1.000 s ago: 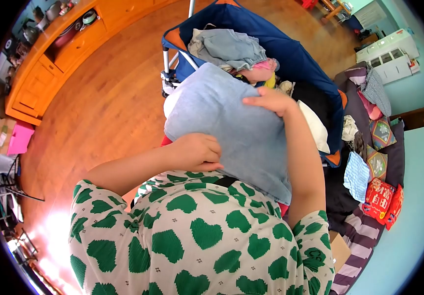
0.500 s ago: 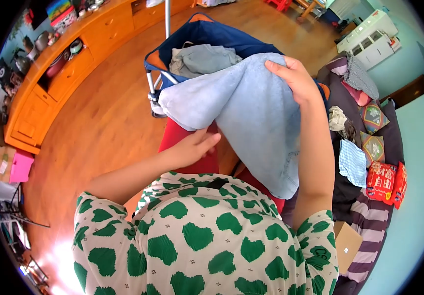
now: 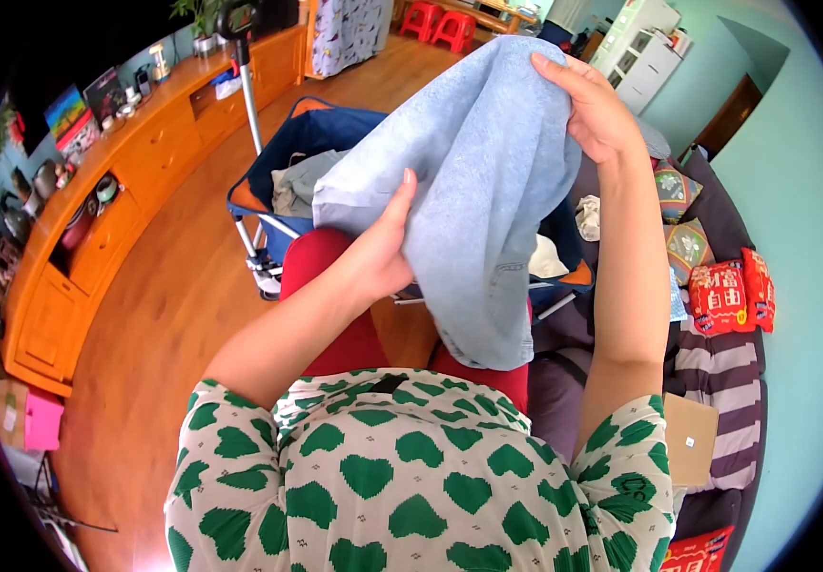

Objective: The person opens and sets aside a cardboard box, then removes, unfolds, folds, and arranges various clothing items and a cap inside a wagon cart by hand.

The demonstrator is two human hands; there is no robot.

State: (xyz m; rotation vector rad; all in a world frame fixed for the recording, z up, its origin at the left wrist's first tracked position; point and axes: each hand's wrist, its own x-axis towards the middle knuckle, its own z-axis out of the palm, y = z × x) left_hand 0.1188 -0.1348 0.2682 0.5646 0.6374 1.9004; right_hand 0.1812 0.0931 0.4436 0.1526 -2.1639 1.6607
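- Hiding most fingers of the left hand behind the blue cloth, with just the thumb up in front. Too covered to tell if pinching tight or only propping. Maybe put there to keep the left edge out from the rest.
- Holding up the blue cloth right in the middle, above the red trouser legs. High at the top right, low near the lap, likely to let the loose part hang down.
- Behind the blue cloth, peeking out on both sides, a blue wagon. Grey-blue clothes inside at the left end, something white at the right. Likely parked close for an easy reach.
- Pinching the top of the blue cloth with the fingers of the right hand, thumb on the front side. Lifted high, probably to keep the cloth from bunching up.
- Far right, red cushions side by side on the dark sofa, probably for leaning on. Nearer, a flat brown box.
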